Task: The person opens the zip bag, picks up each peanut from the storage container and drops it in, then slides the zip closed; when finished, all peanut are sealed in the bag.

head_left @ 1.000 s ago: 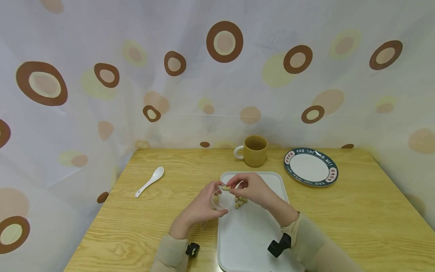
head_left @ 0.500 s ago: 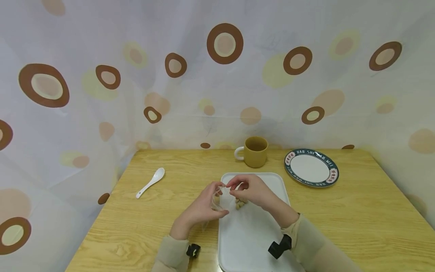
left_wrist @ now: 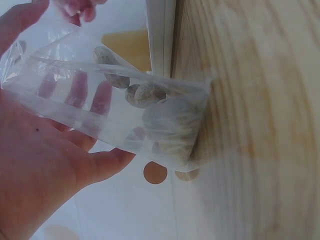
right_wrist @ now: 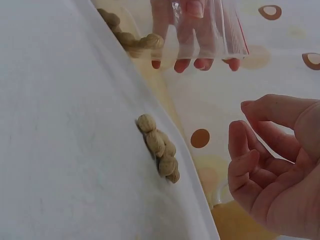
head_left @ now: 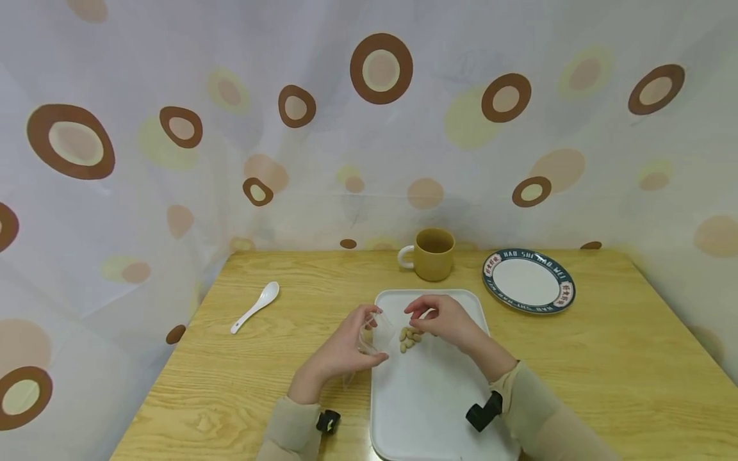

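Note:
In the left wrist view my left hand point(left_wrist: 45, 155) holds a clear zip bag point(left_wrist: 125, 132) between thumb and fingers, its mouth spread wide. Several peanuts point(left_wrist: 172, 117) lie in the bottom of the bag. The head view has this hand point(head_left: 346, 346) over the left edge of a white tray point(head_left: 426, 400). On the tray, right of the bag, is a small pile of unshelled peanuts point(head_left: 408, 340). My right hand point(head_left: 442, 318) hovers at the pile's upper right. The right wrist view shows its fingers point(right_wrist: 240, 137) loosely bent, with nothing between them and the thumb.
Behind the tray stands a mustard-yellow mug point(head_left: 435, 259) with a white handle. A plate point(head_left: 527, 283) with a dark green lettered rim lies at the back right. To the left is a white spoon point(head_left: 254, 310) on the wooden table point(head_left: 230, 390). Patterned cloth hangs behind.
A second ago my right hand pinched a peanut at the bag's mouth. The peanut has left its fingers, and the hand has moved right over the pile. My left hand keeps its place.

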The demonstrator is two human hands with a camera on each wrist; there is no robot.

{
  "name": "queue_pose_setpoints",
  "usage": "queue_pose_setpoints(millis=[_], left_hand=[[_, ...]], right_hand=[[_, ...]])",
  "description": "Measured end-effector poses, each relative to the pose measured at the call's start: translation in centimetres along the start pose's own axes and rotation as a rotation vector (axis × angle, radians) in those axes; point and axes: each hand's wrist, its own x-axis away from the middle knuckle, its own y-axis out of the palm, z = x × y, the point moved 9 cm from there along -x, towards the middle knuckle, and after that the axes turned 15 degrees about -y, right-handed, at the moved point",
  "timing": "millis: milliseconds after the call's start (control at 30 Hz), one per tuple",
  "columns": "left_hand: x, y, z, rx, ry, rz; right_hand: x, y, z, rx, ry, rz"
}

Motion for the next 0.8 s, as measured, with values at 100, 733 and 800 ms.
queue_pose_setpoints(millis=[100,733,800], left_hand=[[-0.1,0.0,0.0,0.001,-0.009,-0.006],[0.1,-0.2,0.3,0.015,0.023,0.003],[0.1,-0.1,0.3,0.015,0.026,0.002]], right_hand=[[0.2,-0.2,0.9,0.008,0.021,0.002],[0.2,0.2,4.3,0.085,0.113,-0.011],[0.2,0.3,4.4,0.088,0.116,-0.011]])
